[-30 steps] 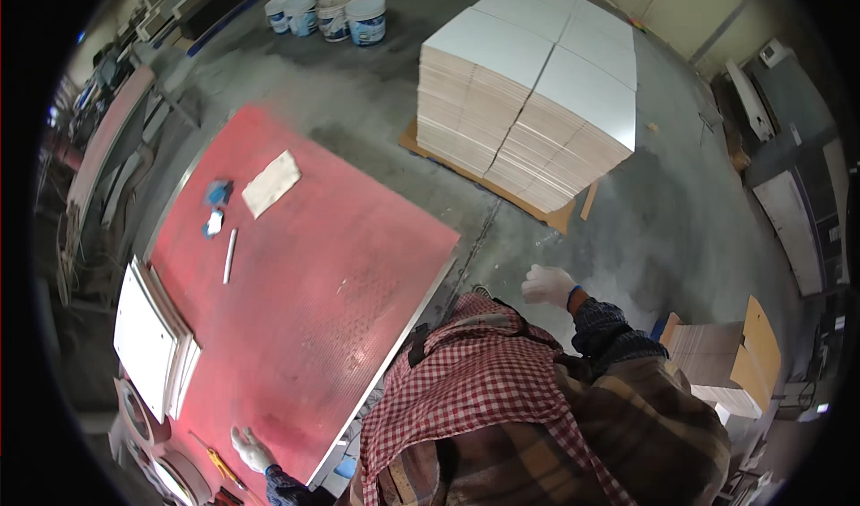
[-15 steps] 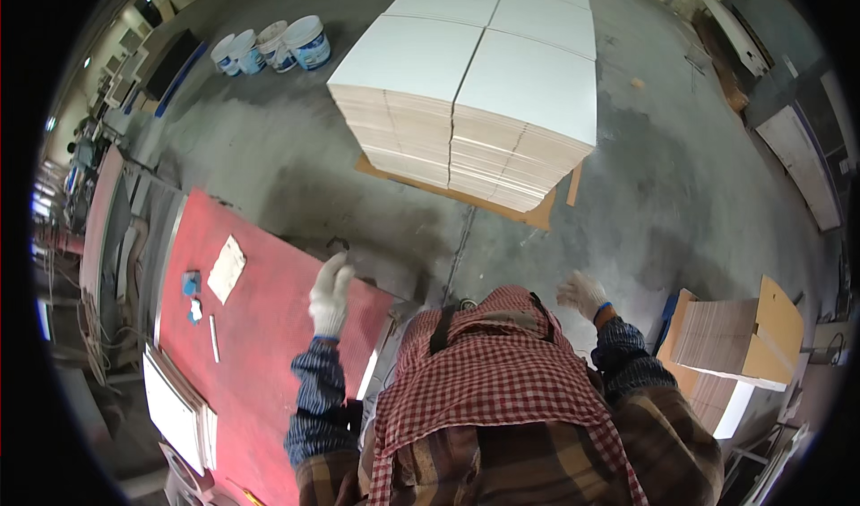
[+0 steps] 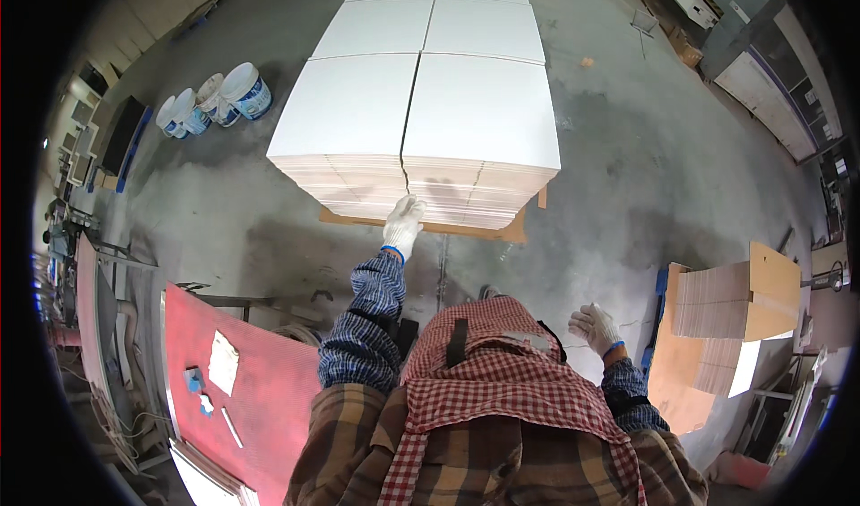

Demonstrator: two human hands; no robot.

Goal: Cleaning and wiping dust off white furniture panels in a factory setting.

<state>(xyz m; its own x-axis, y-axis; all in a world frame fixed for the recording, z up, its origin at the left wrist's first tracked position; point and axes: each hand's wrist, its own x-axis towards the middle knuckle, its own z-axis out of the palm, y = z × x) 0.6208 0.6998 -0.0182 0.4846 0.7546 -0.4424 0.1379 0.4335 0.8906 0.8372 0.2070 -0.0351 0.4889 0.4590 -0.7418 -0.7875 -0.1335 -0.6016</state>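
Observation:
My left hand (image 3: 403,226), in a white knit glove with a blue cuff, reaches forward to the near side of a big stack of white-topped cardboard sheets (image 3: 479,103). Its fingers are slightly apart and nothing shows in them; whether they touch the sheets' edges I cannot tell. A dark gap splits the stack lengthwise, and brown cardboard (image 3: 488,232) sticks out beneath it. At my right side hangs my gloved right hand (image 3: 596,329), holding nothing, fingers loosely bent and apart.
The red table (image 3: 278,363) on my left bears a cloth (image 3: 224,363), a white stick (image 3: 232,426) and stacked boards (image 3: 210,475). White-and-blue buckets (image 3: 246,91) stand far left. To my right is a smaller cardboard stack (image 3: 712,302); a grey cabinet (image 3: 761,85) lies beyond.
I have turned left-to-right away from the red table and come nearer the big stack. My left hand has moved from above the table to the stack's near side; my right hand stays low at my side.

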